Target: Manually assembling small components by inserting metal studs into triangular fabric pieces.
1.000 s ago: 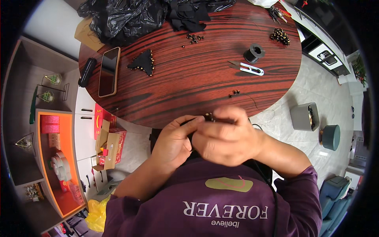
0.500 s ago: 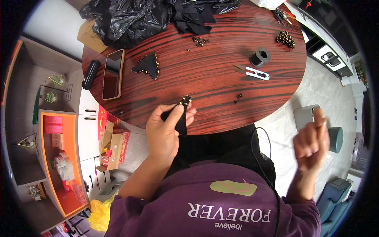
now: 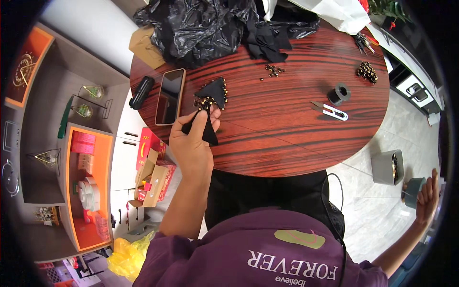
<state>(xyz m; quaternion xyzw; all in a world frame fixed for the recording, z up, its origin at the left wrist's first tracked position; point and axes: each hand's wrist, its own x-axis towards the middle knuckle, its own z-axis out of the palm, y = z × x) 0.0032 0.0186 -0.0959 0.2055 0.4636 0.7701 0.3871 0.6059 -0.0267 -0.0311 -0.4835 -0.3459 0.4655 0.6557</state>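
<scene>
My left hand pinches a black fabric piece between thumb and fingers, over the table's near left part. Dark and gold beads line its upper edge. Just beyond lies a second black fabric piece, roughly triangular, edged with similar beads; in this view the held piece overlaps its lower corner. Far out to the right, past the table edge, my right hand is raised with its fingers closed. Whatever its fingertips hold, possibly something very thin, is too small to make out.
The wooden table carries a phone, a black case, a black plastic bag, loose beads, a bead pile, a black thread spool and white thread snips. A grey bin stands right.
My right hand has swung farther out to the right. My left hand has carried the held piece up close to the bead-edged triangle. The whole view has shifted.
</scene>
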